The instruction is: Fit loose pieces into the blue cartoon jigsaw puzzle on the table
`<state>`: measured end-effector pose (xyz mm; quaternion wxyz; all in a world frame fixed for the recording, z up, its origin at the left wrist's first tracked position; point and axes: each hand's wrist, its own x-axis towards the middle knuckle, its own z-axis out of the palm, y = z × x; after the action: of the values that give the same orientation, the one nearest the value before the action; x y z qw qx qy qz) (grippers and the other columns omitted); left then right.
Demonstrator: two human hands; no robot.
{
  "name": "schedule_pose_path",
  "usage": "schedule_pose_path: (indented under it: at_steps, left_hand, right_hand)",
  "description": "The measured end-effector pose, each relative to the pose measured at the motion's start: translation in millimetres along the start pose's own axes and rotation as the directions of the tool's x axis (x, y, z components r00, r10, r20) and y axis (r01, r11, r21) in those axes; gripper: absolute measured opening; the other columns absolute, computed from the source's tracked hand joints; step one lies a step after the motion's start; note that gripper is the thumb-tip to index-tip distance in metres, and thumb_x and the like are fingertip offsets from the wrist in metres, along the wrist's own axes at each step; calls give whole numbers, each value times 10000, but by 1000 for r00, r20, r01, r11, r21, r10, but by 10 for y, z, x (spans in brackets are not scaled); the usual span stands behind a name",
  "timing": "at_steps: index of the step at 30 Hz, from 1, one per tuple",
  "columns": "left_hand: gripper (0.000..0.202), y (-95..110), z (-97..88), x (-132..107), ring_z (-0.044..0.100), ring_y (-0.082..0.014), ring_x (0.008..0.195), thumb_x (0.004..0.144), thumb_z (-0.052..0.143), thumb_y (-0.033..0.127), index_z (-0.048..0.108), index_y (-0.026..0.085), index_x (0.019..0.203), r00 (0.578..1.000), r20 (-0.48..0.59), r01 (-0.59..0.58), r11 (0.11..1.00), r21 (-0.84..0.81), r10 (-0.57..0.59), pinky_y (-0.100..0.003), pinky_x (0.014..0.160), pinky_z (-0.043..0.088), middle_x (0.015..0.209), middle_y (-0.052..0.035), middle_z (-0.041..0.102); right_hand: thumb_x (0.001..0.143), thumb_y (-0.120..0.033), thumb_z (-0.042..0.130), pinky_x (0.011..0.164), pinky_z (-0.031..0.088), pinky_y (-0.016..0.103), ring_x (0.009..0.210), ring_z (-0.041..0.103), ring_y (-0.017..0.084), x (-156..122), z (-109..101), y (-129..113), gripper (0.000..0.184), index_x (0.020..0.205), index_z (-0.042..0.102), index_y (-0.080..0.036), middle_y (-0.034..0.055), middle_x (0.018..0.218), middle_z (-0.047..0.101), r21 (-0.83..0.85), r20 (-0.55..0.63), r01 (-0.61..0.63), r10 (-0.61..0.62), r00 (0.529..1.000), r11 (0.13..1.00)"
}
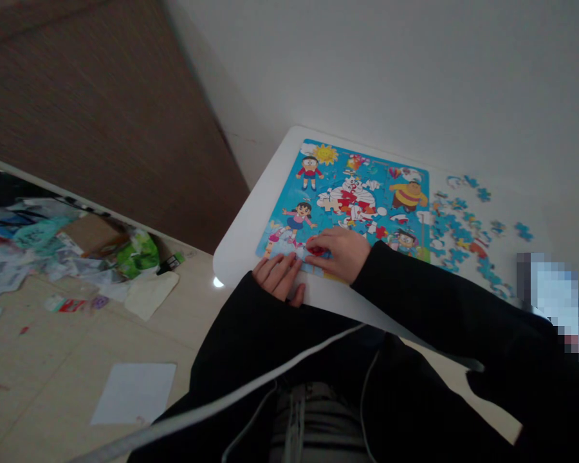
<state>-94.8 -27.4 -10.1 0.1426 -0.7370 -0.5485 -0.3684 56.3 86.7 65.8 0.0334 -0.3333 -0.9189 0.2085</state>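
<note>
At puzzle [347,199] near edge: right hand [340,253] pinching red piece [317,249], left hand [280,275] flat (fingers loose, holding nothing)

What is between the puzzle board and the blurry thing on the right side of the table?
In the head view, loose puzzle pieces, mostly blue, lie scattered on the white table between the puzzle board and the blurred thing.

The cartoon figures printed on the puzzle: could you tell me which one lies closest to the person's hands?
The girl in the pink dress, at the puzzle board's near-left part, just above the left hand; the right hand presses a red piece beside her.
</note>
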Motion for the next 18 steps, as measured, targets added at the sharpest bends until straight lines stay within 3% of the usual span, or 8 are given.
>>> schedule_pose_path:
  at_steps: [9, 13, 18]
  left_hand:
    - [320, 21, -38, 61, 569, -244, 1035, 845, 541, 296, 581, 127, 1114, 996, 65, 63, 998, -5, -63, -422, 916, 414, 1133, -86, 627]
    - [289, 35, -23, 104, 558, -270, 1087, 872, 490, 351, 566, 127, 1038, 991, 118, 51, 998, 37, -55, -441, 950, 358, 1150, -102, 618]
    - [349, 19, 54, 95, 554, -273, 1094, 882, 483, 417, 556, 155, 1100, 995, 96, 14, 996, 83, -22, -429, 978, 309, 1141, -97, 623]
  right_hand:
    - [800, -250, 623, 673, 420, 233, 737, 599, 124, -30, 15, 69, 149, 907, 717, -205, 24, 835, 698, 94, -69, -20, 27, 997, 995]
    - [883, -280, 518, 623, 412, 265, 829, 599, 173, -63, -25, -30, 221, 907, 717, -186, 65, 908, 686, -123, -4, 0, -1, 1000, 992]
    - [916, -149, 398, 541, 401, 272, 967, 553, 212, -110, -22, -256, 303, 913, 701, -131, 115, 1012, 659, -363, 90, 132, -106, 990, 922]
